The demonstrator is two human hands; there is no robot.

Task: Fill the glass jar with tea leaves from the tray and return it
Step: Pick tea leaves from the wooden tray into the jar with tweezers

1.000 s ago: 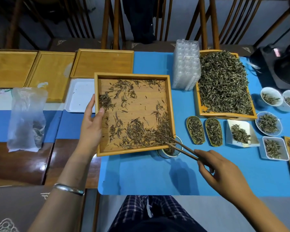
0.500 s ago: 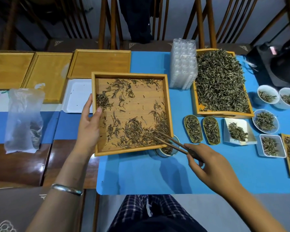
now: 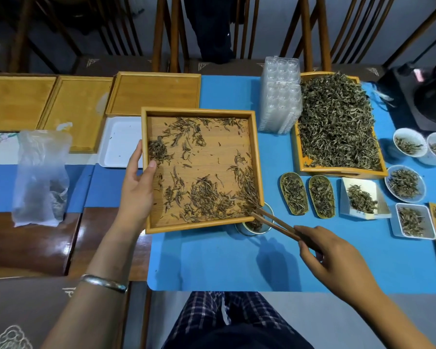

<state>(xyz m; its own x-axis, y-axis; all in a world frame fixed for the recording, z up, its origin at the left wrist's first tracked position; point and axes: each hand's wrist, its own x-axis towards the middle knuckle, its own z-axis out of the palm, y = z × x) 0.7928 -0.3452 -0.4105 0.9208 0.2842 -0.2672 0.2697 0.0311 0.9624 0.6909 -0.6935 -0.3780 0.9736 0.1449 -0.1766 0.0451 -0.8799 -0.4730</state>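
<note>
On blue mat (image 3: 212,260), wooden chairs (image 3: 166,34) behind

The worktop (image 3: 23,248) carries a blue mat (image 3: 212,260), wooden trays (image 3: 156,94), a white tray (image 3: 118,142), a bag (image 3: 40,177), and dishes (image 3: 404,183) of tea.

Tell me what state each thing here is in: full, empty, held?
Wooden tray: held by its left edge, partly covered with tea leaves.
Glass jar: open, under the tray's corner, some leaves inside.
Wooden tweezers: tips at the tray's corner.
Left hand: gripping the tray.
Right hand: pinching the tweezers.
Big tray: heaped.
Plastic bag: nearly empty.
</note>
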